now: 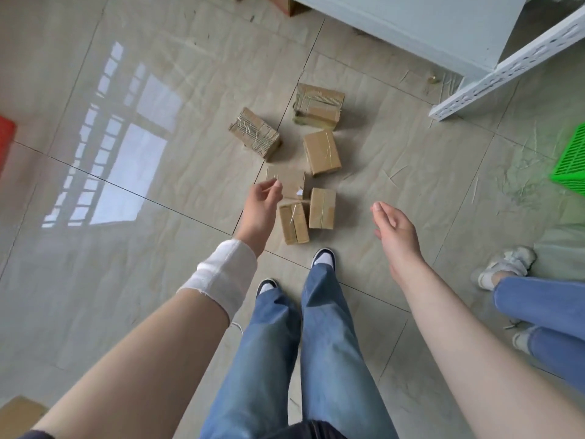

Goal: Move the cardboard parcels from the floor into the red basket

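Several taped cardboard parcels lie clustered on the tiled floor ahead of my feet: one at the back (pixel 319 105), one to its left (pixel 254 133), one in the middle (pixel 322 152), a flat one (pixel 288 181), and two nearest me (pixel 293 222) (pixel 322 208). My left hand (pixel 263 201) hovers above the flat parcel's left edge with loosely curled fingers, holding nothing. To the right of the cluster my right hand (pixel 394 228) hangs open and empty. A corner of the red basket (pixel 6 134) shows at the far left edge.
A white metal shelf frame (pixel 506 68) and pale panel stand at the back right. A green plastic basket (pixel 571 160) sits at the right edge. Another person's legs and white shoes (pixel 506 267) are at my right. A cardboard corner (pixel 19 410) lies bottom left.
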Demonstrator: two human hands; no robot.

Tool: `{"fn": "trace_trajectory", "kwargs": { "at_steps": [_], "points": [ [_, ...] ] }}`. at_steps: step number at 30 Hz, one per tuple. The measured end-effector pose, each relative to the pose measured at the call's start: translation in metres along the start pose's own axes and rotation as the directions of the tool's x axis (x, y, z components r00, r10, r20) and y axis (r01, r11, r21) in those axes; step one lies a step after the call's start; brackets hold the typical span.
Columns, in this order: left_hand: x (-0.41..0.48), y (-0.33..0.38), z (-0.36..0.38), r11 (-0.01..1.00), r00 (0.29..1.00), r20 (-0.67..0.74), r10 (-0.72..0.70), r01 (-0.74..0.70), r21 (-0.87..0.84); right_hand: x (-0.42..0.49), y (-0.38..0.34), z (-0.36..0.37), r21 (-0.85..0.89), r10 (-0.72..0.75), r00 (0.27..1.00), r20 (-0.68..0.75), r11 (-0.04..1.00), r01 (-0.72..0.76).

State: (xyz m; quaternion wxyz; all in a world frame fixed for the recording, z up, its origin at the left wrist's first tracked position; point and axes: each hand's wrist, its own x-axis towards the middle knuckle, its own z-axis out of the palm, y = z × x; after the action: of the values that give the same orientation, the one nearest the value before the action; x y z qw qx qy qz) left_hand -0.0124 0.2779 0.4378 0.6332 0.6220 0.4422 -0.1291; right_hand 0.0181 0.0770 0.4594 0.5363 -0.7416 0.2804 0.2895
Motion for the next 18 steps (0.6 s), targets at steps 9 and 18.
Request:
{"fn": "trace_trajectory", "kwargs": {
  "at_steps": [9,18],
  "points": [
    [0.038,-0.130,-0.031,0.998,0.999,-0.001,-0.050,0.050,0.030,0.015,0.114,0.052,0.009,0.095,0.995,0.018,0.995,-0.095],
    [0.138,-0.239,0.000,0.996,0.999,0.000,0.046,-0.046,0.083,0.099,0.243,0.080,-0.011,0.114,0.988,0.104,0.993,-0.114]
  ]
}}
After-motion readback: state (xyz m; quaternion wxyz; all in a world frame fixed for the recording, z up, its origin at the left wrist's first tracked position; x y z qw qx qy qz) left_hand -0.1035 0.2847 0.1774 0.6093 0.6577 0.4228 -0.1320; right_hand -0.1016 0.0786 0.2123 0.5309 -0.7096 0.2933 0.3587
